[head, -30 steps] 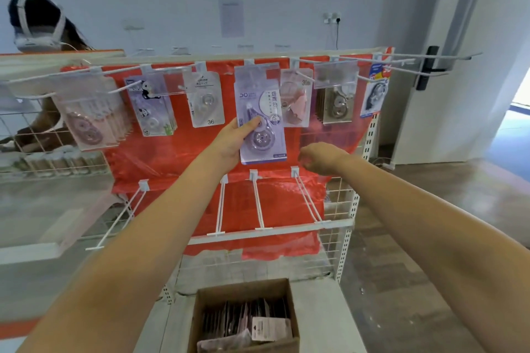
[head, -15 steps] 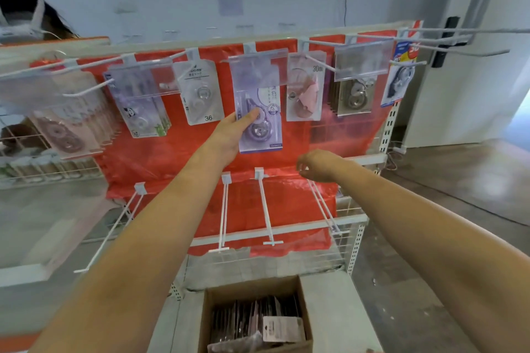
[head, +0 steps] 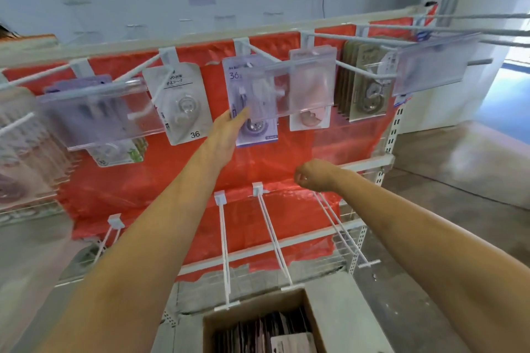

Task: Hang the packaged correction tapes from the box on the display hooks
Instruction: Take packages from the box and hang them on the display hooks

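Left hand [head: 229, 130] pinches purple correction tape pack [head: 252, 100] on centre hook [head: 258, 53]; right hand [head: 311, 175] hangs curled, empty. Next: release, reach box [head: 218, 327] at bottom.

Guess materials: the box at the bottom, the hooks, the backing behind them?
Box: brown corrugated cardboard by the look, matte, raw-edged flaps. Hooks: probably white-coated metal wire, thin, straight, even in colour. Backing: red plastic film, seemingly, glossy and wrinkled, with a ragged lower edge.
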Motion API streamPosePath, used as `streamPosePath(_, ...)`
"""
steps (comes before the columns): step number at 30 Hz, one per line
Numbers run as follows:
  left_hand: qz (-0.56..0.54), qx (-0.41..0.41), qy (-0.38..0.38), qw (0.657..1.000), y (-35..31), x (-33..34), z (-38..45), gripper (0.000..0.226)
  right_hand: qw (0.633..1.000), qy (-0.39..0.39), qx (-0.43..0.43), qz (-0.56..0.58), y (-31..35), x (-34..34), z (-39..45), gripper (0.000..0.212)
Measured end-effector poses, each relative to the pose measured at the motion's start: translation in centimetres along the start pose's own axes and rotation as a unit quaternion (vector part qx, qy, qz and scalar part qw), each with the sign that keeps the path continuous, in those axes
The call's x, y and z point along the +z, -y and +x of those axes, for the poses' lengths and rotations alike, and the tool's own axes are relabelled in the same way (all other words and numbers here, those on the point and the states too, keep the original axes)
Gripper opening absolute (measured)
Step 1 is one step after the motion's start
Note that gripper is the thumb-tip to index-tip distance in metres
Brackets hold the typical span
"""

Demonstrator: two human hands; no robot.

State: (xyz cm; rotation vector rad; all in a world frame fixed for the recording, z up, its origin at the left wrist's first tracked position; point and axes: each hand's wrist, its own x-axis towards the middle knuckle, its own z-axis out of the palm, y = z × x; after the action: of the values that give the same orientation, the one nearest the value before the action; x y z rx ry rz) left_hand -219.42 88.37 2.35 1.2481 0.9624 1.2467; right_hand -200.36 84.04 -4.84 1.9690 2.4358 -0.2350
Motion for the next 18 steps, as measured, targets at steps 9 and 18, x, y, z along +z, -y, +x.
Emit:
streamPosePath(9,0.195,-0.038,0.060,0.978,3.3,-2.9,-0.7,0.031,1.000,0.007,0.020,-0.007,0.2,0.4,0.1,0.028)
streamPosePath(18,0.535,-0.023,0.031,0.844,3.7,-5.2,-6.6,0.033,1.000,-0.019,-0.008,-0.016,1.7,-0.6,-4.9,0.032)
